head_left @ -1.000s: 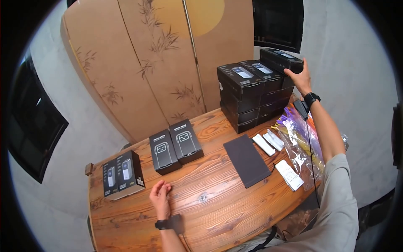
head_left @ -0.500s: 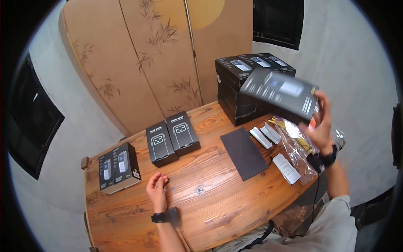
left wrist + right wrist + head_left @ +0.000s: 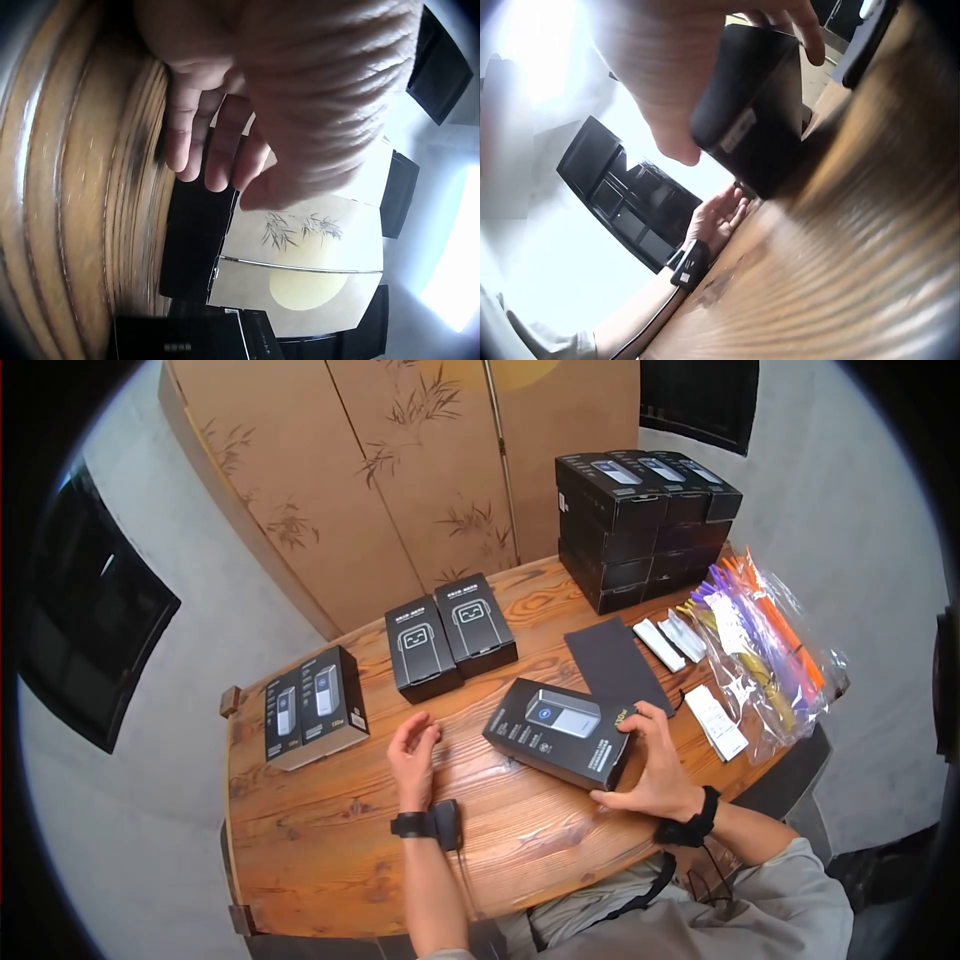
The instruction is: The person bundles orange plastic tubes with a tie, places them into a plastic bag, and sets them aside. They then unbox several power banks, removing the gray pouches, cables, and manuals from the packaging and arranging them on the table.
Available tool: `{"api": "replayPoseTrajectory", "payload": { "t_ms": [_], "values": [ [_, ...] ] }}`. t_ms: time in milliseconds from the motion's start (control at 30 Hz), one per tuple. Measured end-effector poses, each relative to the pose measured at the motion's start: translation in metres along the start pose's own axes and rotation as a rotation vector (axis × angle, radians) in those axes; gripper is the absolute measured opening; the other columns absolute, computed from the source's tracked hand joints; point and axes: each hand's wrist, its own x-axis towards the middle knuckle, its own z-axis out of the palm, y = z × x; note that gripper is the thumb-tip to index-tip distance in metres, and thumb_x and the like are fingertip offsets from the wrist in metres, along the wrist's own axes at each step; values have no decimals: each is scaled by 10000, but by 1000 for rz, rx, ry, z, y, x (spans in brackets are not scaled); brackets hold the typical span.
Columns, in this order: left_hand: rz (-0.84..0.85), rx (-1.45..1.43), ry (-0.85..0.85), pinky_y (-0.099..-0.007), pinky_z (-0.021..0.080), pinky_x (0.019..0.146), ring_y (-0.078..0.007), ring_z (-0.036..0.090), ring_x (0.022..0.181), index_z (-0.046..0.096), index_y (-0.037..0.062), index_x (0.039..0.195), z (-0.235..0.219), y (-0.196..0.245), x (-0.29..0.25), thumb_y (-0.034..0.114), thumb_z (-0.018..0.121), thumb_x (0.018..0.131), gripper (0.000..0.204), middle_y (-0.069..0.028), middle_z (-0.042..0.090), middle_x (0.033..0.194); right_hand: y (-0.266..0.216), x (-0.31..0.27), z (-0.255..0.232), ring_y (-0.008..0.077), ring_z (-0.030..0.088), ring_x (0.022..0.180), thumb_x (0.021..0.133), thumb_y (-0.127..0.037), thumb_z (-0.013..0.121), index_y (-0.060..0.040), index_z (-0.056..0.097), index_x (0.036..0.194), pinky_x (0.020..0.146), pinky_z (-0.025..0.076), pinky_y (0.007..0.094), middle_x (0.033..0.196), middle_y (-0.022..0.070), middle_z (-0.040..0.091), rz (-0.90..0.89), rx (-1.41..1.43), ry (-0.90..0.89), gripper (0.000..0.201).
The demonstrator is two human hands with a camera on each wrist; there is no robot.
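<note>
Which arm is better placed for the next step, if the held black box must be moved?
Probably the right: the right grip holds the black box by one end. The left grip appears to hold nothing and is apart from the box.

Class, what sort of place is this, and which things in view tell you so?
Perhaps a packing or unpacking corner: the wooden table bears stacked black boxes and a clear plastic bag.

From over the near edge of the bench, the head view faces forward and down toward the folding screen, shared by the sideways left-wrist view close behind the left hand, which head and tilted, close-set right-wrist views share.
</note>
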Motion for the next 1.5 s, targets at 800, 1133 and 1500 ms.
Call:
{"api": "replayPoseTrajectory", "payload": {
  "t_ms": [800, 1133, 1500],
  "values": [
    [103, 197, -246, -269, 455, 922, -151, 531, 1145, 441, 39, 1443, 7, 14, -7, 118, 669, 879, 614, -114, 501, 1400, 60, 74, 44, 115, 597, 1020, 838, -116, 763, -48, 547, 1334, 914, 512, 237, 1085, 47, 627, 340, 862, -684, 546],
    [95, 224, -245, -292, 457, 934, -175, 551, 1120, 290, 62, 1523, 21, 18, -8, 166, 710, 845, 805, -121, 464, 1427, 58, 78, 65, 202, 491, 1239, 676, -207, 880, -67, 410, 1464, 1028, 450, 322, 1388, 108, 470, 152, 828, -720, 927],
    [-1, 130, -71, -286, 488, 912, -145, 578, 1037, 472, 32, 1160, 12, 2, -8, 25, 760, 799, 462, -81, 573, 1127, 57, 70, 64, 318, 459, 1315, 622, -319, 891, -41, 348, 1482, 1087, 400, 396, 1439, 189, 446, -150, 538, -637, 1054]
  ]
}}
